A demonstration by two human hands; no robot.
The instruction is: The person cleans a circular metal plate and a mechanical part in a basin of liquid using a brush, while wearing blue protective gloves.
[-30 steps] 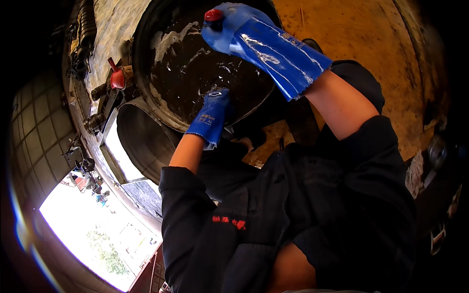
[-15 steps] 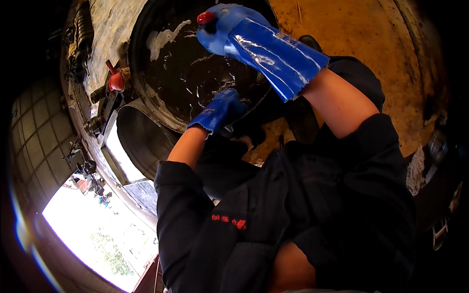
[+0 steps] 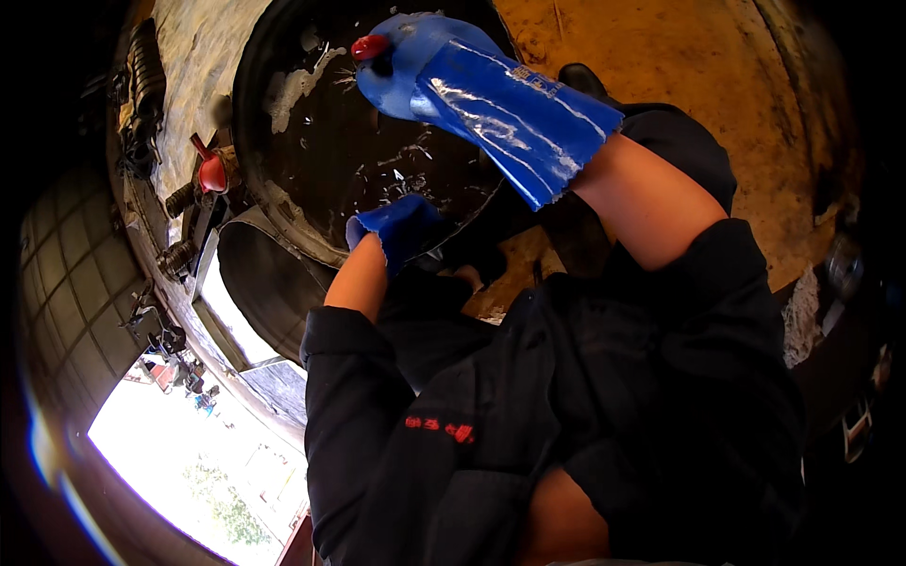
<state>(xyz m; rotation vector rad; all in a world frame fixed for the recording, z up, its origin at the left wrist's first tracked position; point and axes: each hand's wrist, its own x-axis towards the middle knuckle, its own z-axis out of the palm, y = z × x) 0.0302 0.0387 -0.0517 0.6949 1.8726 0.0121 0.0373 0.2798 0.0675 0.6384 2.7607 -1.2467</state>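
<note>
A large dark round tub (image 3: 316,248) holds dark, wet-looking contents with pale foam streaks along its left side. Over its far right part is my right hand (image 3: 406,71) in a long blue rubber glove, closed around a thing of which only the red end (image 3: 370,47) sticks out; the rest is hidden by the fist. My left hand (image 3: 406,224), also blue-gloved, reaches down into the near side of the tub. Its cuff shows, but the fingers are out of sight. Small bright splashes glint just beyond it.
A red scoop-like thing (image 3: 212,173) sits left of the tub, near dark coiled parts (image 3: 142,66). Close by on the near left stands a dark cylindrical container (image 3: 269,278). The stained yellow-brown floor (image 3: 698,66) spreads to the right, with a dark shoe (image 3: 580,79) on it.
My left glove has moved slightly left and nearer, and its fingers have gone from view. My right hand has shifted slightly left with the red-ended thing; the whole view has shifted too.
</note>
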